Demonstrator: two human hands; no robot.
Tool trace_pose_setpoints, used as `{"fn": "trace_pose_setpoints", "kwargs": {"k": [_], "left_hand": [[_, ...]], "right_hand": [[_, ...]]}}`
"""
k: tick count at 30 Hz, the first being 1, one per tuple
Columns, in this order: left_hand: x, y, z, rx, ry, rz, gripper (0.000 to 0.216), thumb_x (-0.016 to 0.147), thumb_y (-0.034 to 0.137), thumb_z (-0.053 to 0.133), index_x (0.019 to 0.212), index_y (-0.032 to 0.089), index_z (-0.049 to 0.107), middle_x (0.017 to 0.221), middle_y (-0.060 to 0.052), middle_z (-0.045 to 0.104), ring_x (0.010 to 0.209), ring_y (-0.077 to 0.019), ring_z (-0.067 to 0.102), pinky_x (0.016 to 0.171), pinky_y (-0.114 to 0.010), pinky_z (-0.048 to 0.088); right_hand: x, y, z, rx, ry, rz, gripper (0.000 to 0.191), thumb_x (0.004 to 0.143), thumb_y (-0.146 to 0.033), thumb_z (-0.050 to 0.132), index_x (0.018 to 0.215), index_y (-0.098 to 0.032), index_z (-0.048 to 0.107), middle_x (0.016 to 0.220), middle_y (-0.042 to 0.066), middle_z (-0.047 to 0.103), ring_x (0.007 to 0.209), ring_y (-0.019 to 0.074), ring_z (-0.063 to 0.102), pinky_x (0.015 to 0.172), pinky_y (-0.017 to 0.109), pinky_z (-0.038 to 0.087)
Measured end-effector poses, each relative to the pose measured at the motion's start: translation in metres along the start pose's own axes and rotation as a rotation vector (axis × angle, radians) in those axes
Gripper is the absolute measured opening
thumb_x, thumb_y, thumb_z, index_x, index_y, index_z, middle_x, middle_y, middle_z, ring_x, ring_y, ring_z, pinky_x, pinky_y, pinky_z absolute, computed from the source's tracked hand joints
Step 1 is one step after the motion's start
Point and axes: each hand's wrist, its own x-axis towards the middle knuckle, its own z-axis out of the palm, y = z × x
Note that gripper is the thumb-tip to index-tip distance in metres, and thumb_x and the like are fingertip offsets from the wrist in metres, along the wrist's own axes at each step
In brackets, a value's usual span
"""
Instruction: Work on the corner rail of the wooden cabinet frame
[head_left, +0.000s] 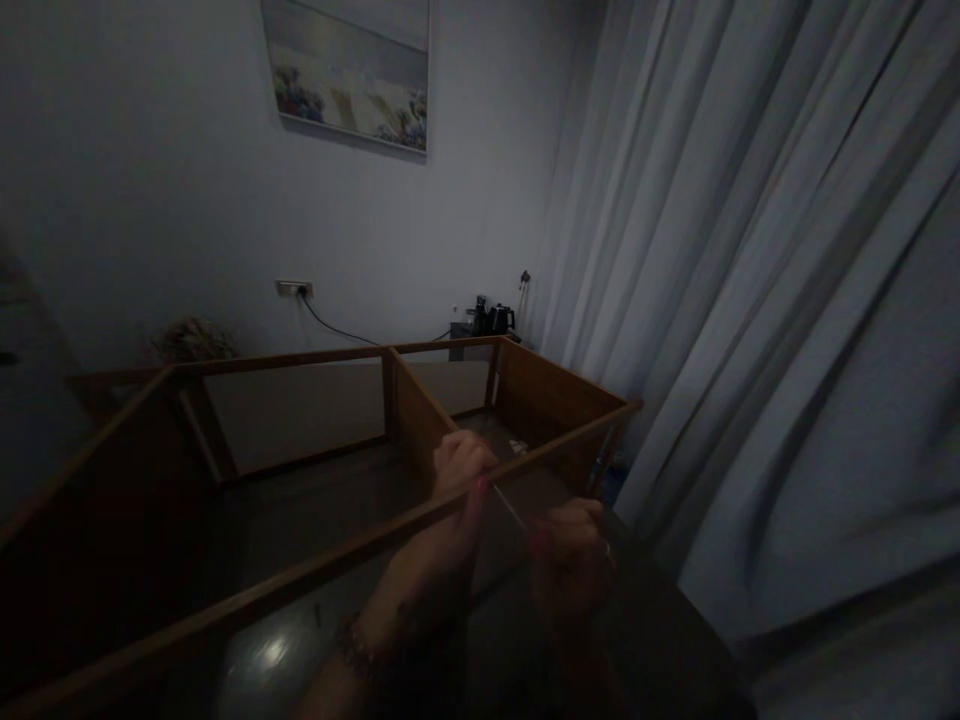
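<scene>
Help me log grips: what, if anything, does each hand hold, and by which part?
The left hand grips the wooden rail near the divider; the right hand holds a thin rod by its near end.

Lighting: dim, cool grey; wall [187, 190] and curtain [712, 270] most clearly lit, source not shown. Shadow: side panel [90, 500] sunk nearly to black; right hand [574, 560] heavily shaded. Glare: one white patch reflected by glossy grey surface [255, 675]. Definition: left hand [461, 462] softened, thin rod [511, 508] blurred. Distortion: edges stretched, uprights tilted
</scene>
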Motion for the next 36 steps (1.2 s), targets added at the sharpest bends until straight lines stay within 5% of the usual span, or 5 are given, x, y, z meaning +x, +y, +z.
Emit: {"fn": "trace_pose_setpoints", "kwargs": {"k": [11, 20, 25, 32, 36], "left_hand": [[0.000, 0.002, -0.001, 0.014, -0.010, -0.012, 0.059, 0.110, 0.057, 0.006, 0.094, 0.026, 0.053, 0.100, -0.009, 0.061, 0.108, -0.0312, 0.051, 0.093, -0.051, 0.048], [0.000, 0.002, -0.001, -0.012, -0.016, -0.046, 0.044, 0.110, 0.046, 0.023, 0.093, 0.027, 0.058, 0.098, -0.009, 0.063, 0.109, -0.0336, 0.055, 0.096, -0.053, 0.051], [0.002, 0.005, -0.002, 0.003, -0.037, -0.052, 0.040, 0.110, 0.044, 0.025, 0.093, 0.027, 0.056, 0.100, -0.010, 0.063, 0.110, -0.0324, 0.054, 0.097, -0.052, 0.050], [0.005, 0.050, -0.025, 0.009, -0.027, -0.096, 0.037, 0.111, 0.033, 0.018, 0.102, 0.025, 0.053, 0.115, -0.011, 0.064, 0.123, -0.0303, 0.053, 0.109, -0.051, 0.047], [0.007, 0.036, -0.014, 0.003, -0.053, -0.039, 0.047, 0.112, 0.044, 0.013, 0.097, 0.024, 0.053, 0.109, -0.012, 0.066, 0.118, -0.0289, 0.057, 0.101, -0.049, 0.049]], "right_hand": [[0.018, -0.020, 0.002, -0.106, -0.016, -0.065, 0.037, 0.104, -0.018, 0.057, 0.070, -0.025, 0.045, 0.055, -0.007, 0.045, 0.054, 0.0135, 0.045, 0.057, 0.032, 0.036], [0.014, -0.027, 0.007, 0.185, -0.190, 0.286, 0.049, 0.110, -0.023, 0.044, 0.061, -0.023, 0.052, 0.052, -0.005, 0.049, 0.050, 0.0122, 0.053, 0.055, 0.028, 0.043], [0.015, -0.023, 0.006, 0.193, -0.173, 0.182, 0.050, 0.112, -0.031, 0.042, 0.064, -0.023, 0.054, 0.052, -0.005, 0.053, 0.048, 0.0119, 0.053, 0.054, 0.028, 0.044], [0.013, -0.017, 0.006, 0.173, -0.147, 0.123, 0.046, 0.112, -0.035, 0.046, 0.069, -0.024, 0.056, 0.052, -0.005, 0.055, 0.047, 0.0139, 0.055, 0.053, 0.029, 0.045], [0.003, 0.000, -0.006, 0.182, -0.162, 0.087, 0.038, 0.109, -0.041, 0.055, 0.075, -0.025, 0.063, 0.054, -0.004, 0.063, 0.048, 0.0153, 0.058, 0.050, 0.030, 0.044]]}}
